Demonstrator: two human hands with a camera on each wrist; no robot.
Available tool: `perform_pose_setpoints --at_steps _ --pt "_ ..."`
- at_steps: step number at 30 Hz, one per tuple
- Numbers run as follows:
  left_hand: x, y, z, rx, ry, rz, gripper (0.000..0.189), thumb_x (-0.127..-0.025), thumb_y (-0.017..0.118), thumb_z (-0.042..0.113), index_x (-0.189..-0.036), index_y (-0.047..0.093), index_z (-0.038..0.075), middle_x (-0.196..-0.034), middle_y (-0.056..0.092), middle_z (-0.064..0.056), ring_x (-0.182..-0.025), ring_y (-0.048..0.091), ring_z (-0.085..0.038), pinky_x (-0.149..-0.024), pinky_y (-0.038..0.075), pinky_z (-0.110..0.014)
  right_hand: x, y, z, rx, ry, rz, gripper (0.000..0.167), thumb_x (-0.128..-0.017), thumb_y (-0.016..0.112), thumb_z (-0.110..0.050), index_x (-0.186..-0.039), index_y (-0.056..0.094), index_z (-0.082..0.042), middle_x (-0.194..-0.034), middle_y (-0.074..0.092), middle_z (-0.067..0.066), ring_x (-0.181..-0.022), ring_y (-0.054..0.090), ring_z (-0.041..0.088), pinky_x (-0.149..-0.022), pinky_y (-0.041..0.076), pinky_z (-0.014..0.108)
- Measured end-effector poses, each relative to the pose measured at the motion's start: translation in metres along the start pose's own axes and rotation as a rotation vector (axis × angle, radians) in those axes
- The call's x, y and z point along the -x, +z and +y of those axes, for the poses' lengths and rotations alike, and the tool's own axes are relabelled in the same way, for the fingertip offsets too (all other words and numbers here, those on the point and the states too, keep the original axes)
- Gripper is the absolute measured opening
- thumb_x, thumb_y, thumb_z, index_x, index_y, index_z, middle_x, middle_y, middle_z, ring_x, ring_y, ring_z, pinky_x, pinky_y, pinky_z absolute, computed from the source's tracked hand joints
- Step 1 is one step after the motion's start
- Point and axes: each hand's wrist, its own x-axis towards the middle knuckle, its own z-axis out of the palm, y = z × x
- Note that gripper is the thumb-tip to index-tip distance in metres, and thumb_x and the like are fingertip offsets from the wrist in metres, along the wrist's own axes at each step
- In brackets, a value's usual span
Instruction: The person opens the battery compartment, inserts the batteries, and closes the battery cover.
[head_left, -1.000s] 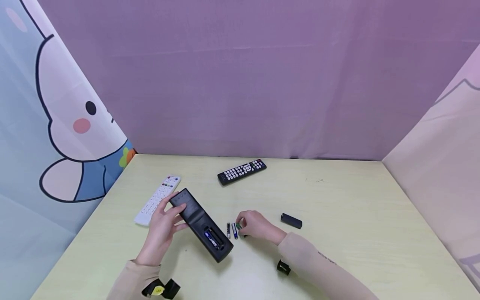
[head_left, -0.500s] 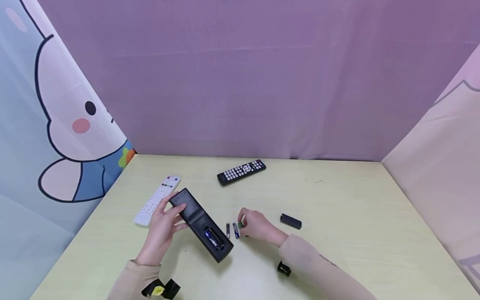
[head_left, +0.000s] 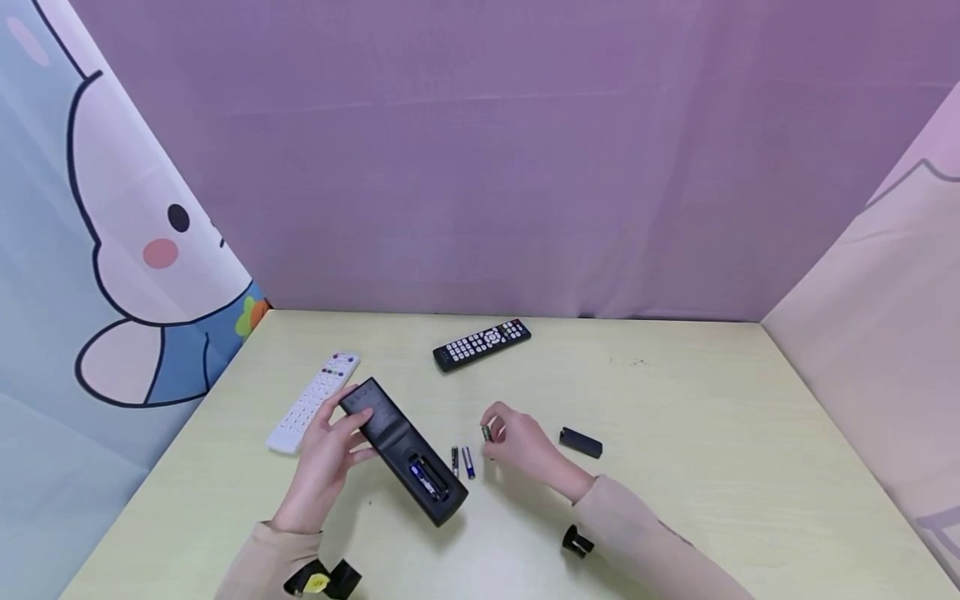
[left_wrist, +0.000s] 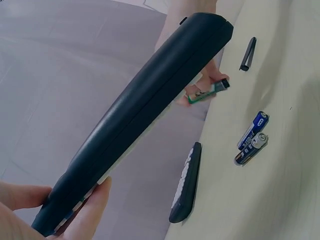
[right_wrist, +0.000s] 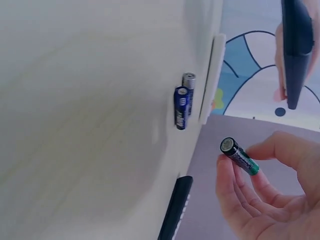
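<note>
My left hand point(head_left: 322, 458) grips the upper end of a black remote control point(head_left: 388, 432), tilted with its back toward the head camera. Its battery compartment lies uncovered, and a blue battery point(head_left: 423, 477) sits on one side of it. To the right, thumb and fingers of my right hand point(head_left: 521, 442) pinch a green-and-black battery point(right_wrist: 239, 156) above the table. Two more batteries lie side by side on the table between the hands: a blue one point(right_wrist: 181, 107) and a dark one with a silver end point(left_wrist: 251, 150). A black battery cover point(head_left: 581, 442) rests beyond the right wrist.
A white remote control point(head_left: 315, 402) lies at the left, partly behind the left hand. Farther back, a second black remote control point(head_left: 482, 344) rests with its buttons up. The pale table point(head_left: 690, 450) ends at a purple cloth backdrop point(head_left: 480, 167), with printed cloth at the left.
My right hand has lifted away from beside the loose batteries, slightly back and to the right, with the green-and-black battery in its fingers. The left hand and its remote control hold nearly still.
</note>
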Motion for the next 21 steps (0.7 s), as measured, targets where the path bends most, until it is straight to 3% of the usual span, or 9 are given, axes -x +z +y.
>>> perform_pose_setpoints --at_steps 5,12,16,17,21 --pt "0.001 -0.001 -0.002 -0.01 0.029 -0.016 0.04 -0.085 0.051 0.003 -0.121 0.039 0.018 -0.09 0.056 -0.001 -0.066 0.062 -0.014 -0.056 0.053 -0.028 0.005 -0.004 -0.002 -0.033 -0.017 0.055 0.025 -0.072 0.061 -0.001 -0.096 0.055 -0.003 -0.073 0.055 0.0 -0.064 0.052 0.01 -0.054 0.044 0.021" --pt "-0.005 -0.007 -0.014 0.013 0.136 -0.095 0.041 -0.08 0.061 0.01 -0.116 0.044 0.021 -0.09 0.056 -0.003 -0.067 0.062 -0.015 -0.054 0.053 -0.029 0.013 -0.007 -0.006 -0.136 -0.033 0.095 0.027 -0.071 0.059 0.001 -0.098 0.056 -0.004 -0.075 0.055 0.0 -0.066 0.053 0.011 -0.058 0.047 0.021" --pt "-0.005 -0.006 -0.013 0.019 0.116 -0.087 0.04 -0.081 0.058 0.007 -0.116 0.044 0.02 -0.088 0.056 -0.002 -0.066 0.062 -0.015 -0.054 0.052 -0.029 0.017 -0.009 -0.011 -0.194 -0.057 0.117 0.028 -0.072 0.058 0.002 -0.099 0.057 -0.004 -0.076 0.056 0.0 -0.07 0.055 0.012 -0.063 0.049 0.021" --pt "-0.002 -0.002 -0.009 -0.009 0.089 -0.052 0.04 -0.081 0.058 0.007 -0.116 0.042 0.02 -0.088 0.056 -0.001 -0.065 0.061 -0.013 -0.054 0.052 -0.027 0.019 -0.009 -0.012 -0.21 -0.063 0.12 0.028 -0.073 0.058 0.002 -0.1 0.057 -0.004 -0.077 0.056 0.001 -0.071 0.055 0.013 -0.064 0.049 0.021" --pt "-0.001 0.002 -0.005 -0.006 0.03 -0.017 0.039 -0.084 0.051 0.002 -0.118 0.041 0.018 -0.088 0.056 -0.002 -0.064 0.062 -0.014 -0.054 0.052 -0.028 0.023 -0.011 -0.016 -0.283 -0.07 0.122 0.027 -0.075 0.059 0.001 -0.102 0.057 -0.003 -0.08 0.058 0.002 -0.076 0.056 0.014 -0.068 0.05 0.022"
